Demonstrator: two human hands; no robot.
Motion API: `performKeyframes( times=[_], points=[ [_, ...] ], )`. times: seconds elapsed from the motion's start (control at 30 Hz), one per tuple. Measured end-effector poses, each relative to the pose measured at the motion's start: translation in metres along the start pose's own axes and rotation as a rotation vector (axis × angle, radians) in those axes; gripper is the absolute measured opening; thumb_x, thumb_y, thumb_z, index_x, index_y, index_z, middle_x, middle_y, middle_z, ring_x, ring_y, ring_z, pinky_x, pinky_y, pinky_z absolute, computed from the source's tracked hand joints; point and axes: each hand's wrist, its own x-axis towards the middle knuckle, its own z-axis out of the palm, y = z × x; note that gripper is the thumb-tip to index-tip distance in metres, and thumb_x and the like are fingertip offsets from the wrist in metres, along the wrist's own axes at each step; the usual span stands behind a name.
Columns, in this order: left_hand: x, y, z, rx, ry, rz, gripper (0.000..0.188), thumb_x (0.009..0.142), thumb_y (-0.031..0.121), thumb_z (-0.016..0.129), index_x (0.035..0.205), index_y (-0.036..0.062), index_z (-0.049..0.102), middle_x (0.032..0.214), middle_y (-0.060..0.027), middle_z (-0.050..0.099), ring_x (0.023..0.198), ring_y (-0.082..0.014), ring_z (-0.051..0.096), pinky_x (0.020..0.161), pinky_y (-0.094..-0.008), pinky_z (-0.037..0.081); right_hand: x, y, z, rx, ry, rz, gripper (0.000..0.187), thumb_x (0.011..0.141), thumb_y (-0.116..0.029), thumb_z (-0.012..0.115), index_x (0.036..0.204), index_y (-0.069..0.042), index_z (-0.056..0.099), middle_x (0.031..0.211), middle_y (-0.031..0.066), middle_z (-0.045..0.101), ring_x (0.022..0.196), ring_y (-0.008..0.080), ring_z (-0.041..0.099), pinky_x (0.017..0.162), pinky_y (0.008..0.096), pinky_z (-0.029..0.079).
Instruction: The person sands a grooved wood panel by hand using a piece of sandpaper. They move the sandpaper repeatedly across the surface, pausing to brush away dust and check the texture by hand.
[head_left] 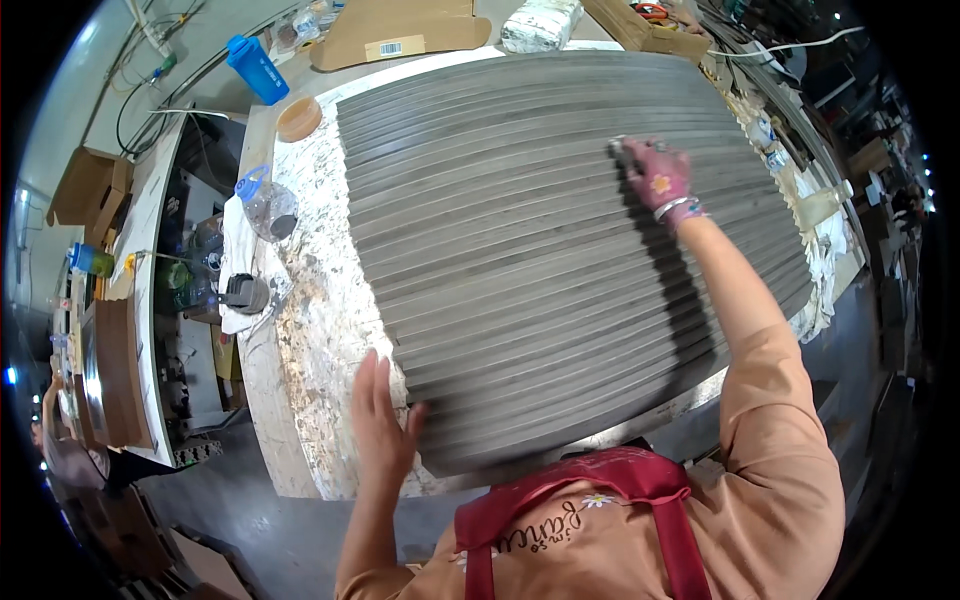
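A large grey ribbed panel (560,220) lies flat on the worktable, its ridges running roughly from left to right. My right hand (660,178), in a pink flowered glove, reaches far across the panel and is closed over its surface. A small pale edge shows at its fingertips, but I cannot make out what it is. My bare left hand (384,415) is at the panel's near left edge, fingers stretched and thumb apart, holding nothing. Whether it touches the edge is unclear.
Left of the panel are a clear bottle (268,205), an orange-brown round container (299,119) and a white cloth (240,262). Behind stand a blue shaker bottle (257,70), flat cardboard (400,32) and a wrapped white bundle (541,25). Another clear bottle (822,205) lies at the right.
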Motion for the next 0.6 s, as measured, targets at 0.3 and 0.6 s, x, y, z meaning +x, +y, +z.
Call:
performKeyframes(
  times=[0.3, 0.6],
  points=[
    [-0.063, 0.037, 0.008, 0.192, -0.299, -0.031, 0.084, 0.069, 0.052, 0.073, 0.135, 0.0082, 0.045, 0.148, -0.0117, 0.033, 0.136, -0.0391, 0.029, 0.106, -0.0522, 0.027, -0.026, -0.072, 0.015, 0.114, 0.228, -0.283, 0.020, 0.082, -0.022, 0.057, 0.102, -0.020, 0.061, 0.087, 0.0052, 0.063, 0.085, 0.0257, 0.062, 0.082, 0.0461, 0.041],
    [-0.066, 0.039, 0.021, 0.055, -0.147, -0.016, 0.087, 0.057, 0.027, 0.084, 0.132, 0.0087, 0.045, 0.144, -0.0153, 0.037, 0.134, -0.0443, 0.028, 0.107, -0.0520, 0.030, -0.034, -0.178, 0.027, 0.351, 0.120, -0.399, 0.024, 0.078, -0.024, 0.058, 0.102, -0.019, 0.060, 0.088, 0.0051, 0.065, 0.095, 0.0273, 0.061, 0.084, 0.0432, 0.041]
  ],
)
